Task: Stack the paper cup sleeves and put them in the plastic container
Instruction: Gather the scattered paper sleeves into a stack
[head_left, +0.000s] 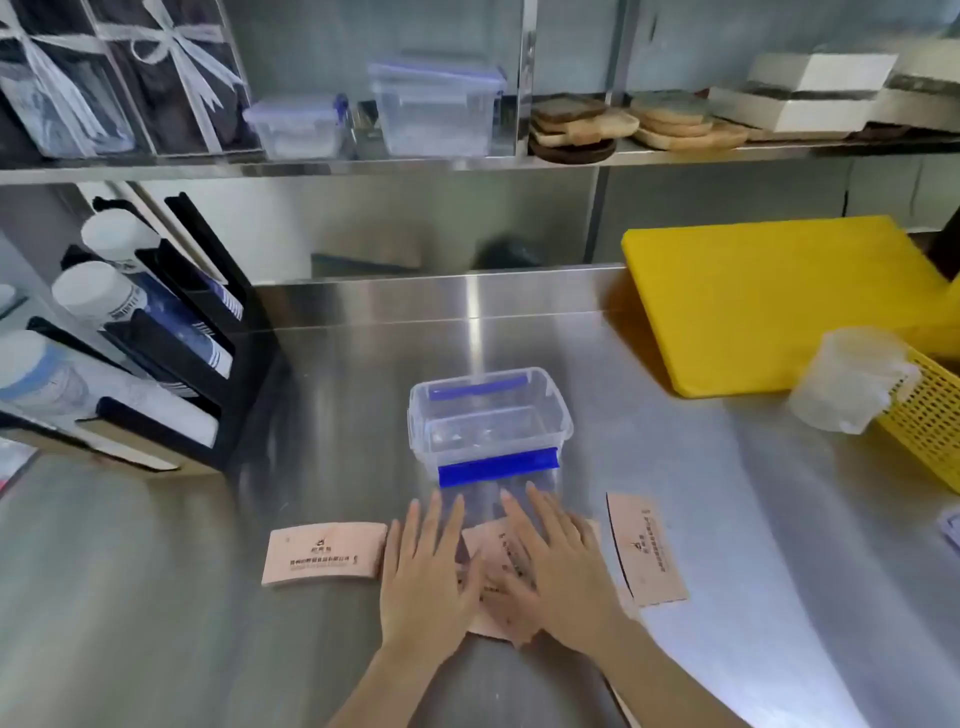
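A clear plastic container (491, 426) with blue clips stands open on the steel counter, just beyond my hands. Pink paper cup sleeves lie flat in front of it. One sleeve (324, 553) lies to the left, another sleeve (647, 548) lies to the right, turned lengthwise. A small pile of sleeves (498, 556) sits in the middle, partly hidden under my hands. My left hand (423, 571) and my right hand (558, 566) rest flat on that pile, fingers spread, palms down.
A black cup dispenser rack (150, 343) with paper cups stands at the left. A yellow cutting board (779, 301) lies at the back right, with a plastic tub (852, 379) and a yellow basket (930, 421) near the right edge. A shelf above carries containers and wooden coasters.
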